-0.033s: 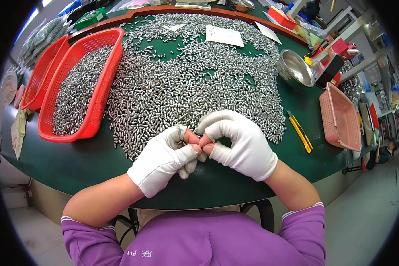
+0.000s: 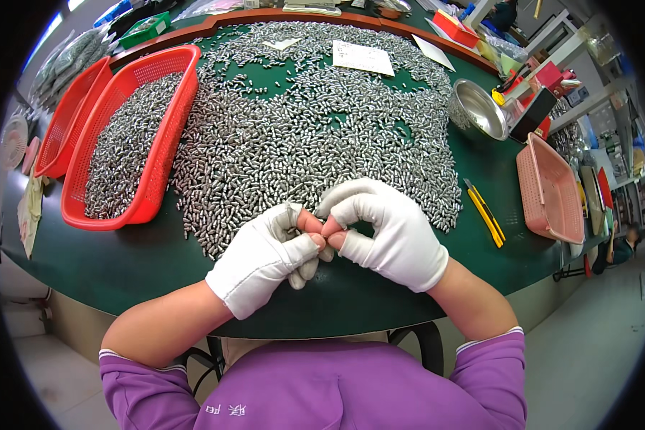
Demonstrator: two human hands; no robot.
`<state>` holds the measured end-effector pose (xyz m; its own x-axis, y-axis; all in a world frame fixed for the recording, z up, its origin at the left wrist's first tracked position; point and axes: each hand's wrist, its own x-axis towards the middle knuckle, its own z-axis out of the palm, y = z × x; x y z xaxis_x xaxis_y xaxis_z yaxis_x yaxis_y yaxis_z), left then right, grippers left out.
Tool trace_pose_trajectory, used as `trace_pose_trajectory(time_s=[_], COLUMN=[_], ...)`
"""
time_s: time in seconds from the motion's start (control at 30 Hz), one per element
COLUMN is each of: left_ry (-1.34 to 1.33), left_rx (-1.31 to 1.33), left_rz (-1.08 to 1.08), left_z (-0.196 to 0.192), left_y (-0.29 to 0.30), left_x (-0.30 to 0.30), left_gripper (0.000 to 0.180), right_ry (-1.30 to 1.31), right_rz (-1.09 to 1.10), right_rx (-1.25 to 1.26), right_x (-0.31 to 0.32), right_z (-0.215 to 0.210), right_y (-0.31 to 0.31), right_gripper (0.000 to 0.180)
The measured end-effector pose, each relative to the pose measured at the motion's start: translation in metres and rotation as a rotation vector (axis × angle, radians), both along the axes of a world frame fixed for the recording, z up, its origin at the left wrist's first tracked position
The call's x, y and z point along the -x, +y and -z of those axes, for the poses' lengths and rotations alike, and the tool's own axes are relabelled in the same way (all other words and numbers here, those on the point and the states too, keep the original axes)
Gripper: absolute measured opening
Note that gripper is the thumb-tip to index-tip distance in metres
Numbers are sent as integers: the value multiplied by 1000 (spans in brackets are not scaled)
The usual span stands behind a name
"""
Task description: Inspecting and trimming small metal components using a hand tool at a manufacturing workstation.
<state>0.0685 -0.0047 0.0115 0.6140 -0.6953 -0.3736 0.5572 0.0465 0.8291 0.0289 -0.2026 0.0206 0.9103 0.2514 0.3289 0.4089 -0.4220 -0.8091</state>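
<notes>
Both my hands wear white gloves with bare fingertips and meet at the near edge of a green table (image 2: 122, 265). My left hand (image 2: 265, 258) is curled, with small silver metal parts showing inside its fingers. My right hand (image 2: 394, 236) pinches its thumb and forefinger against the left fingertips; what sits between the tips is mostly hidden. Just beyond the hands spreads a wide heap of small silver metal parts (image 2: 315, 136).
A red mesh basket (image 2: 172, 129) at the left holds more parts, with a second red basket (image 2: 68, 115) beside it. At the right are a steel bowl (image 2: 480, 107), a yellow utility knife (image 2: 486, 213) and a pink basket (image 2: 548, 190). Paper sheets (image 2: 362, 57) lie at the far side.
</notes>
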Motion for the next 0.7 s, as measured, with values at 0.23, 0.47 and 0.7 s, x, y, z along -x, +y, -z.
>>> trace_pose_trajectory(time_s=[0.23,0.47,0.7], left_ry=[14,20,48], left_rx=[-19,0,25], left_rz=[-5,7,15], left_z=[1,1,1], left_y=[-1,-1,1], left_x=[0,0,0], left_gripper=[13,13,13], right_ry=[66,96,97], right_rz=[-37,32,247], right_rx=[2,15,-189], right_x=[-1,0,-7], right_z=[2,4,10], right_y=[-1,0,-3], right_gripper=[8,7,5])
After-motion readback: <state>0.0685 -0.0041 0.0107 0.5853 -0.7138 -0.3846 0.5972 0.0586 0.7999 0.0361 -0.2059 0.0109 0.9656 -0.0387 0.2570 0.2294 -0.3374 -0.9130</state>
